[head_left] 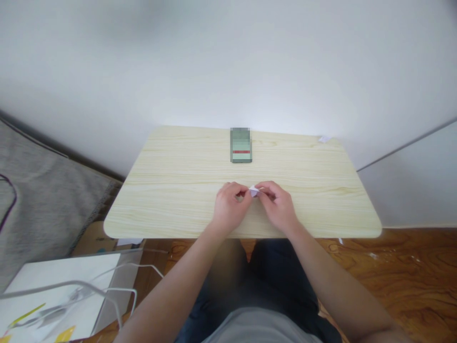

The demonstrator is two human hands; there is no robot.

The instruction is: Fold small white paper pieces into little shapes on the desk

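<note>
A small folded piece of white paper (253,191) is pinched between both hands just above the light wooden table (171,190). My left hand (231,206) grips its left side with curled fingers. My right hand (276,204) holds its right side, fingers closed round it. Both hands rest near the table's front edge, at its middle.
A phone (241,145) lies at the back middle of the table. A small white paper scrap (324,139) sits at the back right corner. A white box with cables (53,295) stands on the floor at lower left. A grey fabric surface (43,200) is at left.
</note>
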